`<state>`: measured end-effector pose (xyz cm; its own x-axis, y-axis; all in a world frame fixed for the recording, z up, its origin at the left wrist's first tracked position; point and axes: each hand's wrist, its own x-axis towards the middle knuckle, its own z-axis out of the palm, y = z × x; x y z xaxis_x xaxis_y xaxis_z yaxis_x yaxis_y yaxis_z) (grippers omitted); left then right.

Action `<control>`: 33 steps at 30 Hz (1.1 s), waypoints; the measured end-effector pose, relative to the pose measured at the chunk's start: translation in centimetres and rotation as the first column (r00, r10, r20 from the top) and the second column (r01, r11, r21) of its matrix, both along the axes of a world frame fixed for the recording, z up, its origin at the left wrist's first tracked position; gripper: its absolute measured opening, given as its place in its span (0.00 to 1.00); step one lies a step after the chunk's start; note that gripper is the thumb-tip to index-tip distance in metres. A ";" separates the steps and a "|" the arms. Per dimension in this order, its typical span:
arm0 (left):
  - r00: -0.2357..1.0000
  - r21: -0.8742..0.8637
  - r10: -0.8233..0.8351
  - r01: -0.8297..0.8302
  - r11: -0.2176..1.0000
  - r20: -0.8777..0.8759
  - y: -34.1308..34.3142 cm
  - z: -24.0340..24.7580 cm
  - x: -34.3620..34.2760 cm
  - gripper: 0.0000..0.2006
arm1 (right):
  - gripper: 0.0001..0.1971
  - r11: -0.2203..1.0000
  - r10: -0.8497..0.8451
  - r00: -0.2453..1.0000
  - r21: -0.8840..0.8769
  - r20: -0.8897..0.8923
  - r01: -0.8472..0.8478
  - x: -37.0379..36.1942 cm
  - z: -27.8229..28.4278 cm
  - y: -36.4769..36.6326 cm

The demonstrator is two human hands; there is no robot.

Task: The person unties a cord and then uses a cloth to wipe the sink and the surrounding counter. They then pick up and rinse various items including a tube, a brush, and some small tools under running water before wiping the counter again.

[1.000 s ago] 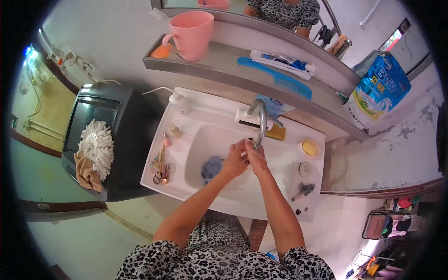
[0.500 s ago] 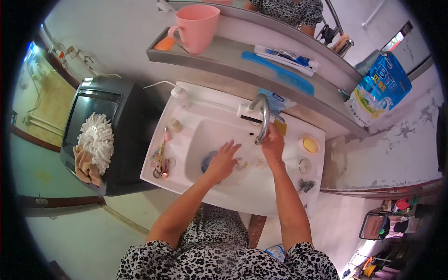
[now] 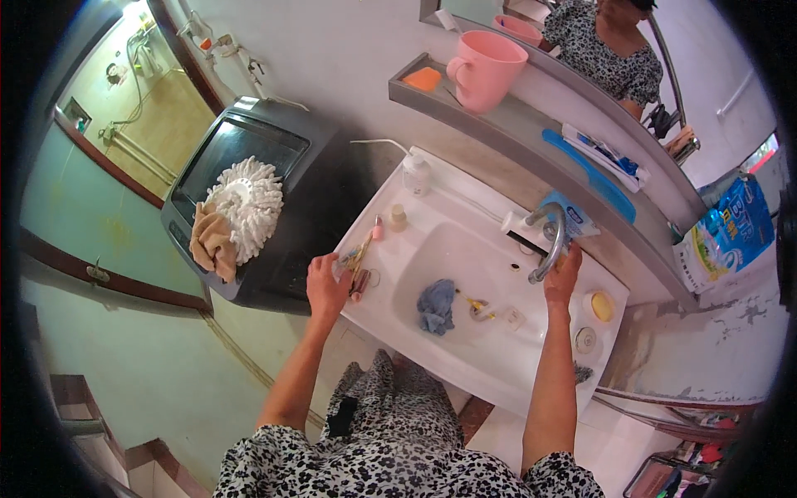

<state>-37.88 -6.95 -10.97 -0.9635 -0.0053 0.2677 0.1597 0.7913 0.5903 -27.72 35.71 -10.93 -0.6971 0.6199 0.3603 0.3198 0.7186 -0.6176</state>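
My left hand (image 3: 329, 286) reaches over the sink's left rim. Its fingers are bent and apart, beside a pair of scissors (image 3: 359, 259) and several small pink and gold items; nothing shows in its grasp. Close against the curved metal faucet (image 3: 558, 234), my right hand (image 3: 562, 280) has its fingers curled; what they hold is hidden. A crumpled blue-grey cloth (image 3: 437, 306) lies in the white sink (image 3: 452, 249). Near the drain, in the basin, are small yellow pieces (image 3: 480, 309) and a small clear item (image 3: 515, 318).
A yellow soap bar (image 3: 603, 307) and a round drain cover (image 3: 585, 339) are on the right rim. The shelf (image 3: 498, 120) above bears a pink cup (image 3: 486, 70) and a blue comb (image 3: 589, 174). A white mop head (image 3: 245, 207) rests on the dark washing machine (image 3: 274, 137) at left.
My left hand has moved out of the basin to the small items on the left rim, uncovering the cloth. My right hand stays at the faucet. The view has shifted left.
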 end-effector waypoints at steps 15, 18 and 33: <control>0.987 -0.289 -0.109 0.140 0.947 0.120 2.1 -2.4 -4.7 0.12 | 0.19 0.996 -0.071 0.985 -0.074 -0.160 0.060 1.4 -0.2 -3.1; 0.975 -0.211 -0.112 0.152 0.965 0.193 1.1 -1.8 -4.9 0.10 | 0.10 0.863 0.045 0.993 -0.497 -0.110 -0.094 0.9 1.3 -7.1; 0.958 0.014 -0.281 0.281 0.960 0.054 0.1 -1.5 -4.0 0.09 | 0.11 0.960 0.281 0.795 -0.160 0.538 -0.230 3.7 -14.0 -4.5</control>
<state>-41.86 -6.80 -12.52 -0.9394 0.2665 0.2157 0.3427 0.7151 0.6092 -24.00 31.24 -24.94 -0.8991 0.4006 -0.1767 0.4356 0.7773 -0.4539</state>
